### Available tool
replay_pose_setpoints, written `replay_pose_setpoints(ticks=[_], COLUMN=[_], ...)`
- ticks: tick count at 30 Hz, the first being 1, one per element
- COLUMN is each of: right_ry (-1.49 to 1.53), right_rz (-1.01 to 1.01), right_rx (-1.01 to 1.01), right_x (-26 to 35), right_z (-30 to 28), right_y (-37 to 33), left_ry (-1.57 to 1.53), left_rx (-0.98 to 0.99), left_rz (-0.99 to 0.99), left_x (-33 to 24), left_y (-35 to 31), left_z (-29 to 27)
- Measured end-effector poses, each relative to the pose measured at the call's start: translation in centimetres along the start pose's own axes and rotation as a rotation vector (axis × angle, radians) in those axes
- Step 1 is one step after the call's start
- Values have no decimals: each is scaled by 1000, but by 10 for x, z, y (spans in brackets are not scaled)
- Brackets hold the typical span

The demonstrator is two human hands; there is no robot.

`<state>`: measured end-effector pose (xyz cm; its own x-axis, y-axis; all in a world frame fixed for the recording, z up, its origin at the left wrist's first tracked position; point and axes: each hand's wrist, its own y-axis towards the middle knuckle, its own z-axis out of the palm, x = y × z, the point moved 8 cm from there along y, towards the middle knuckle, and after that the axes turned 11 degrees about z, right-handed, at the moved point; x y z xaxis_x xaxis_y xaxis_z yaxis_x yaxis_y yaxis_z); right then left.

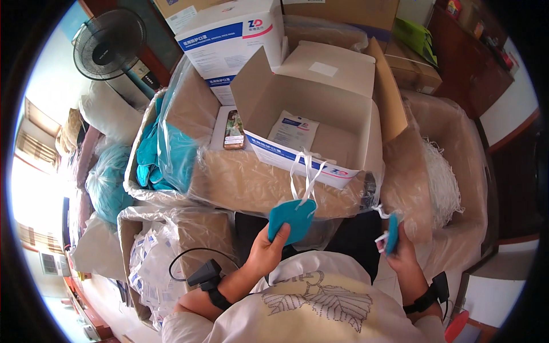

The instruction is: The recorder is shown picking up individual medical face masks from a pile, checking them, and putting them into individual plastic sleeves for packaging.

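My left hand [267, 250] grips a folded teal face mask [294, 222] by its lower edge, thumb on top. White ear straps [306, 171] rise from that mask and overlap the front wall of an open white carton [280, 161]. On the other side, my right hand [405, 251] is closed round a second teal mask [392, 235], seen nearly edge-on. A white strap [382, 210] curls up from it. Inside the carton lies a flat white printed packet [293, 132].
A phone [234, 130] lies left of the carton, by stacked white boxes [229, 40]. Teal masks [150, 153] fill a lined box at left, above a box of clear packets [153, 266]. White straps [443, 186] fill the right box. A fan [108, 46] stands far left.
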<state>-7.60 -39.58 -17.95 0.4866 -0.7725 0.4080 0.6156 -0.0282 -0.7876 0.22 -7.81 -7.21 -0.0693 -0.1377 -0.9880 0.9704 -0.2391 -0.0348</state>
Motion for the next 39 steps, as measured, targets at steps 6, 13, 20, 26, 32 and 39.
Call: replay_pose_setpoints(ticks=[6, 13, 20, 26, 32, 39], right_ry=[-1237, -137, -32, -502, -567, -1319], right_rz=[-870, -382, -80, -236, -19, -1170], right_rx=[-376, 93, 258, 245, 293, 340], right_x=[87, 99, 1, -26, -43, 20], right_z=[32, 44, 131, 147, 137, 221], right_y=[-22, -43, -62, -60, -42, -107], left_ry=[100, -166, -239, -335, -176, 796], left_rx=[120, 393, 276, 187, 216, 674], left_rz=[61, -279, -353, -282, -233, 106], left_x=[-17, -7, 19, 6, 15, -51], left_y=[-4, -11, 2, 6, 14, 26], left_z=[15, 55, 73, 72, 50, 39])
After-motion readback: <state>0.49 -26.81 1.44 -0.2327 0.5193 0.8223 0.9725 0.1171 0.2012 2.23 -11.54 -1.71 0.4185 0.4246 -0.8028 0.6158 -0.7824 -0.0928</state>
